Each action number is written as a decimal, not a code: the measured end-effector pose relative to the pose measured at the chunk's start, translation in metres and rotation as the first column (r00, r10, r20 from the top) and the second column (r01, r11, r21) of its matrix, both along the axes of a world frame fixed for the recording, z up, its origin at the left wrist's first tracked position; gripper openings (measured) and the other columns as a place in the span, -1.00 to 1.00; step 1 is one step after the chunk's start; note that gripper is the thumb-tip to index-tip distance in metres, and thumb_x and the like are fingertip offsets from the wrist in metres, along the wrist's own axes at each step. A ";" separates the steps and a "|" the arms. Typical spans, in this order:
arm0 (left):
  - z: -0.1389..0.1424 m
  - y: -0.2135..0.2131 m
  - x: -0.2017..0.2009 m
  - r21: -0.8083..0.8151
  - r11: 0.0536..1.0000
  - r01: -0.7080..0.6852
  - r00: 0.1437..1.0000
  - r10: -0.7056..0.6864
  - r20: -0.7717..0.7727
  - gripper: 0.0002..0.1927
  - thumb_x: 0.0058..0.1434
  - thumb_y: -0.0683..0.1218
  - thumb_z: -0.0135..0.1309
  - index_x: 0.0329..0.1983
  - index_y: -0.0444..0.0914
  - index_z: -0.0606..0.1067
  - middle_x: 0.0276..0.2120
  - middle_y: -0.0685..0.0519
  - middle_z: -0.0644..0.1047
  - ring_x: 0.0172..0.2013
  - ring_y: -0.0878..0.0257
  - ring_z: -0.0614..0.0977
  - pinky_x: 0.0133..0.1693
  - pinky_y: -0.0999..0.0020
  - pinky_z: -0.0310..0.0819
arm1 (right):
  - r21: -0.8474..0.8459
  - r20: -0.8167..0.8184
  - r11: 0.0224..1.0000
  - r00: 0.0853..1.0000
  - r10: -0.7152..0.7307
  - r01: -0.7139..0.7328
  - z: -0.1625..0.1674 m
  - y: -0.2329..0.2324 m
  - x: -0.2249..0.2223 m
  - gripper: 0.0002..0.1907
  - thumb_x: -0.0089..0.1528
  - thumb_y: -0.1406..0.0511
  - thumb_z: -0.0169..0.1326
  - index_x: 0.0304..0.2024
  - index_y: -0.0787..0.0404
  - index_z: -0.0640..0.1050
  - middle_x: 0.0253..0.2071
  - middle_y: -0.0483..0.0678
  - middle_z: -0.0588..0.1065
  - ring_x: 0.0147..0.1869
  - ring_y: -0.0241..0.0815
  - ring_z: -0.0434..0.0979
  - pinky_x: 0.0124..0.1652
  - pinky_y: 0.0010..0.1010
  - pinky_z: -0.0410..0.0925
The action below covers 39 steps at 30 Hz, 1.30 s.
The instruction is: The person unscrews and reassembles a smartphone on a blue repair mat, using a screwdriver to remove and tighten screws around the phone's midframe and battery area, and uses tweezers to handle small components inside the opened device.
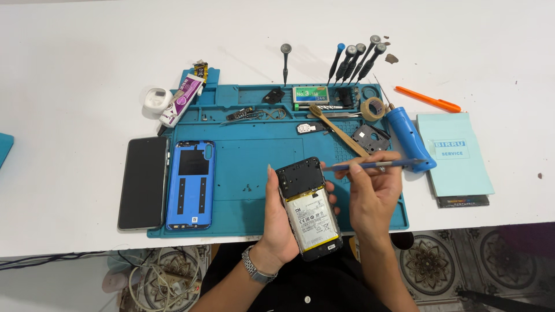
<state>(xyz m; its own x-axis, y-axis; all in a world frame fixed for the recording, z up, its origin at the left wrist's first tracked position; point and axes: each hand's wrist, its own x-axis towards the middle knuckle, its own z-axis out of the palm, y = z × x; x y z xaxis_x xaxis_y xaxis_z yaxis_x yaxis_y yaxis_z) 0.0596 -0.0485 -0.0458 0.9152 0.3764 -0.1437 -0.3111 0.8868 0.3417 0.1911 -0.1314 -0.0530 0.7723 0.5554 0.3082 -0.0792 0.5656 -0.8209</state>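
My left hand cradles the opened phone from below and the side, its fingers wrapped around the left edge, thumb tip up near the top corner. The phone sits tilted above the front edge of the blue work mat, back facing me. My right hand pinches a thin blue-handled tool, fingers closed narrowly on its shaft, the tool lying across just right of the phone's upper end; I cannot tell if its tip touches the phone.

The mat's upper compartments hold small parts: a dark bracket, a green-labelled box, a roll of tape and a black plastic piece. A blue back cover lies on the mat's left part, with a dark screen panel just beside it on the desk.

The phone has its back off: a black frame covers the top section, and below it a white-and-grey battery with a yellow strip near the bottom.
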 end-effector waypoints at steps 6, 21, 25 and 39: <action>-0.001 -0.001 -0.002 -0.013 1.000 0.011 1.000 -0.011 0.001 -0.10 0.35 0.54 -0.48 0.32 -0.24 0.35 -0.13 -0.03 0.57 -0.13 0.17 0.64 -0.04 0.16 0.60 | -0.118 0.294 0.977 0.946 -0.136 0.177 0.004 -0.001 -0.009 -0.74 0.44 0.51 -0.02 0.04 0.20 0.21 -0.13 0.16 0.56 0.00 -0.12 0.64 0.03 -0.31 0.52; -0.004 -0.002 -0.005 0.018 0.999 0.029 1.000 -0.029 0.011 -0.06 0.34 0.55 -0.47 0.38 -0.23 0.32 -0.09 -0.03 0.55 -0.09 0.18 0.63 0.01 0.17 0.58 | -0.118 0.347 0.974 0.927 -0.143 0.195 0.004 -0.003 -0.010 -0.76 0.46 0.49 -0.03 0.05 0.19 0.20 -0.09 0.22 0.57 -0.01 -0.16 0.62 0.03 -0.37 0.50; -0.004 -0.003 -0.005 0.010 0.999 0.030 0.999 -0.030 0.016 -0.06 0.34 0.55 -0.47 0.39 -0.23 0.32 -0.09 -0.03 0.55 -0.09 0.18 0.63 0.01 0.17 0.58 | -0.127 0.351 0.972 0.926 -0.143 0.198 0.004 -0.003 -0.011 -0.75 0.46 0.49 -0.03 0.04 0.20 0.20 -0.09 0.22 0.58 -0.03 -0.17 0.62 0.01 -0.38 0.50; -0.005 -0.001 -0.007 0.044 0.998 0.052 0.999 -0.053 0.015 -0.03 0.34 0.56 -0.48 0.36 -0.29 0.33 -0.07 -0.05 0.56 -0.06 0.17 0.63 0.03 0.15 0.58 | -0.097 -0.086 0.995 0.996 0.004 -0.012 0.005 -0.004 -0.003 -0.77 0.43 0.46 -0.03 0.05 0.20 0.23 -0.17 0.21 0.55 -0.15 -0.16 0.56 -0.21 -0.39 0.44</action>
